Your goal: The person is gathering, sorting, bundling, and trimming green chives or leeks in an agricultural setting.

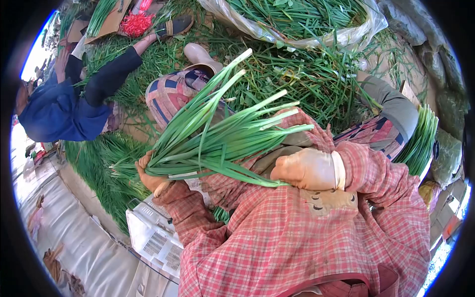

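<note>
Near the scene's centre, the left hand [147, 176] is gripping the chive bundle [232, 141] by its leafy left end while the right hand [308, 169] is apparently pinching one stray stalk [262, 181], hard tugging risking a snapped leaf or loosened neighbours.

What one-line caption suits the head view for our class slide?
Left hand grips a bunch of green stalks, right hand curled at its edge.

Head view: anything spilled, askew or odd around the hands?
Loose green leaves lie tangled outside the plastic sheet, perhaps spilled or discarded. In the bunch in the left hand, a few strands veer toward the right hand, askew from the other pale ends.
</note>
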A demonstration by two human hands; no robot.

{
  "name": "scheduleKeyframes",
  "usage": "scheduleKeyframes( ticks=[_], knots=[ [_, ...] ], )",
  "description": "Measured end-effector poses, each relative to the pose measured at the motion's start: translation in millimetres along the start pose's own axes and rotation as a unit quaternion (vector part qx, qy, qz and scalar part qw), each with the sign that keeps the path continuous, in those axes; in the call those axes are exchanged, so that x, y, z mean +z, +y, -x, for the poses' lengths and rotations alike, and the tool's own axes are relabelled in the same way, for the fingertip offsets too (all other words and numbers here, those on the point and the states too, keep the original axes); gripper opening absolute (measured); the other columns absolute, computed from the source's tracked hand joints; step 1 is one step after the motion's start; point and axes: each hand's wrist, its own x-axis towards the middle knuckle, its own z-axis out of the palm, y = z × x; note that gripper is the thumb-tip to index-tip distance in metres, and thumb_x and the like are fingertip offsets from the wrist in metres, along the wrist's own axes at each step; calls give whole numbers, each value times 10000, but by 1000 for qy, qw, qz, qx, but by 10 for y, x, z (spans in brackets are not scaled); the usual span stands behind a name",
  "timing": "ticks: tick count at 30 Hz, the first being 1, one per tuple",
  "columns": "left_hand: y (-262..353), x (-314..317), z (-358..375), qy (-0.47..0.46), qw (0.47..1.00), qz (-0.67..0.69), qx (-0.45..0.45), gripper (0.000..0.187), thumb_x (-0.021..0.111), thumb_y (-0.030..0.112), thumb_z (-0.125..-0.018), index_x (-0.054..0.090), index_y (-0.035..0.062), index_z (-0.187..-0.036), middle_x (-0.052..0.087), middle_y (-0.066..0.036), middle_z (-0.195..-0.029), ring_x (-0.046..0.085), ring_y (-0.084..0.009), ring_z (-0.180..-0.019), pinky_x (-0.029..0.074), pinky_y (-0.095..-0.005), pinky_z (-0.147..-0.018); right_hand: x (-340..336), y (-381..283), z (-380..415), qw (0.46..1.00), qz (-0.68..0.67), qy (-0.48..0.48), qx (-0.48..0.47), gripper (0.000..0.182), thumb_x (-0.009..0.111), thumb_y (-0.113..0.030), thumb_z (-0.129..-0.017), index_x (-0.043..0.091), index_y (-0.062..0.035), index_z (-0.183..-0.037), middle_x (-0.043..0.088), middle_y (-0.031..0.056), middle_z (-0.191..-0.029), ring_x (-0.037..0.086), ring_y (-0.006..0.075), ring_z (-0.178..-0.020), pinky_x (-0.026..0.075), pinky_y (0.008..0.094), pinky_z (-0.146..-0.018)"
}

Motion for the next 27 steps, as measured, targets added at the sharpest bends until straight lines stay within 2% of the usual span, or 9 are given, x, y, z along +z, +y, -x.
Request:
scheduleKeyframes(
  ticks=[1,4,7,10,13,18,22,25,27],
  knots=[
    [70,644,330,-5,986,-166,26,272,259,182,-950,342,57,-723,279,15,-665,299,-140,-624,319,-294,-799,-111,-161,-36,995,91,23,-24,126,516,-123,-712,528,-77,-829,554,74,-751,587,264,-676,480,366,-557],
    [152,434,78,-77,945,294,-123,270,266,189,-944,317,95,-696,278,18,-644,307,-138,-624,321,-321,-803,-137,-201,-154,948,301,-11,-109,72,526,-140,-686,522,-85,-733,540,62,-662,586,231,-586,478,350,-485],
    [174,646,135,83,983,152,-64,271,298,174,-928,308,123,-663,284,21,-613,320,-142,-606,325,-326,-796,-292,-223,-77,961,264,-26,-77,62,537,-150,-665,513,-94,-654,532,57,-611,585,212,-563,478,322,-463],
    [-258,-138,-271,-193,877,409,-163,276,331,140,-909,316,130,-634,299,22,-597,339,-145,-588,330,-314,-784,-496,-227,115,981,165,-96,21,82,557,-127,-664,514,-74,-710,537,78,-596,568,245,-516,462,324,-447],
    [-265,266,-64,-70,888,396,-223,269,314,142,-920,305,137,-651,300,22,-617,344,-129,-612,325,-278,-733,-404,-53,442,996,-83,8,22,149,482,-32,-712,556,-51,-840,512,71,-597,512,175,-478,412,288,-436],
    [-174,865,245,-106,935,237,-242,257,338,189,-925,300,133,-677,297,26,-646,343,-134,-634,336,-257,-751,-475,-183,692,901,-402,-47,157,182,432,-42,-774,538,-28,-922,453,33,-645,426,77,-582,393,246,-531],
    [-210,860,238,-22,976,-209,53,153,395,196,-875,446,101,-767,354,18,-644,396,-155,-657,356,-273,-796,-631,-258,883,907,-359,-103,195,221,441,-58,-780,539,-30,-976,516,36,-703,466,71,-648,409,239,-578],
    [113,589,181,-210,377,-803,411,175,492,199,-761,549,87,-884,497,-11,-708,496,-195,-741,372,-321,-830,-968,-214,1375,980,-159,-19,117,187,460,-74,-766,572,7,-892,568,89,-658,554,169,-535,435,300,-475],
    [283,-40,-70,-173,416,-830,328,195,536,209,-714,553,96,-873,537,-24,-762,510,-213,-774,384,-331,-816,-1013,-76,1873,956,-116,191,188,149,522,-140,-803,583,-12,-848,572,48,-662,548,139,-544,402,250,-438]
  ],
)
